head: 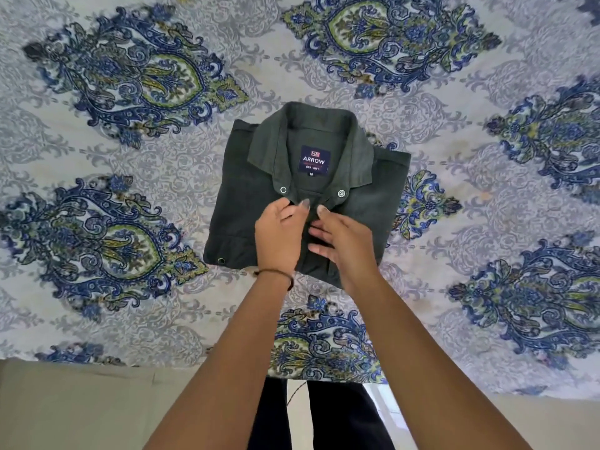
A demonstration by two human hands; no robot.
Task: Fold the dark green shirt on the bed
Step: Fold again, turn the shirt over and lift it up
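The dark green shirt [246,203] lies in the middle of the bed as a compact folded rectangle, collar up and pointing away from me, with a navy label showing inside the neck. Both hands rest on its front placket just below the collar. My left hand [281,235] pinches the fabric at the placket edge with thumb and fingers. My right hand [341,241] lies beside it, fingers spread and pressing on the cloth. The lower middle of the shirt is hidden under my hands.
The bedsheet [130,157] is pale grey with large blue and green paisley motifs and spreads widely on all sides of the shirt. The bed's near edge [97,365] runs along the bottom, with floor and my dark trousers [269,417] below it.
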